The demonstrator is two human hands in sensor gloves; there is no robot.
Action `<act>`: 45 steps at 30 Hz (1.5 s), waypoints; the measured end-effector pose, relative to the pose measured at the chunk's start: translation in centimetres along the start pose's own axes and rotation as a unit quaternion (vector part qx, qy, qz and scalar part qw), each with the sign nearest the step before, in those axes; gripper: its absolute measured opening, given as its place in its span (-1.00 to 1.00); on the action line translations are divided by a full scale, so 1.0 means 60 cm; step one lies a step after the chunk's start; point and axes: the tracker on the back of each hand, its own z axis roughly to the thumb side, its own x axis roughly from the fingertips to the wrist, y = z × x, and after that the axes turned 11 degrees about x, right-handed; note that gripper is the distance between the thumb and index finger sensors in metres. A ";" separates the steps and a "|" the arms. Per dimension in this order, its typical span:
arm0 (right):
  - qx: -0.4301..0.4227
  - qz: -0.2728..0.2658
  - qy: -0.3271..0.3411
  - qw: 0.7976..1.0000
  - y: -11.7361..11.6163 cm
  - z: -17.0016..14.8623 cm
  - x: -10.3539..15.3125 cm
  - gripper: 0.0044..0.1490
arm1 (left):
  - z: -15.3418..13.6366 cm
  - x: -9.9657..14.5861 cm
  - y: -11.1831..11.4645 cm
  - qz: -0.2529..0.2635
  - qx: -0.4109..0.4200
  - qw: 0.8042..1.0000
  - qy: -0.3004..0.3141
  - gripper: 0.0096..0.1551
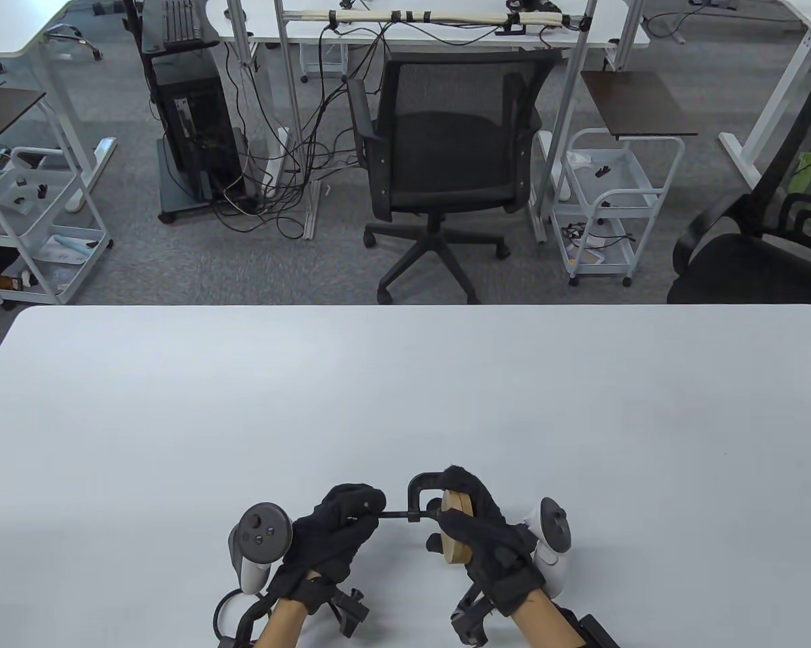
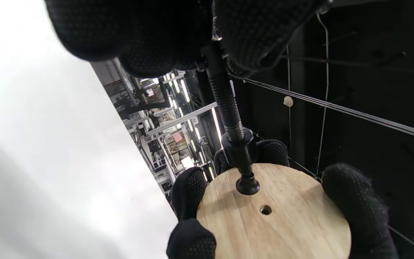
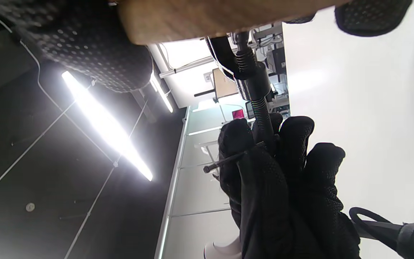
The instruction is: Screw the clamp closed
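Both hands hold the work above the table (image 1: 405, 405), near its front edge. Clamp (image 1: 424, 498) lies sideways, screw (image 1: 395, 516) running left-right. Left hand (image 1: 334, 530) pinches the screw's handle end; right hand (image 1: 489, 533) grips the wooden disc (image 1: 454, 533), the screw's tip touching its face.

Table view bright, even, sharp; soft shadows under hands on tabletop (image 1: 405, 405), slight edge bowing. Left wrist view: tabletop blown out, blurred. Right wrist view: ceiling strip light (image 3: 106, 129) glares hard, nearby wooden disc (image 3: 210, 16) out of focus.
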 end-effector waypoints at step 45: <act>-0.014 -0.004 0.001 1.000 0.001 -0.004 0.002 -0.01 | -0.019 0.000 0.007 -0.017 0.024 0.998 -0.048 -0.31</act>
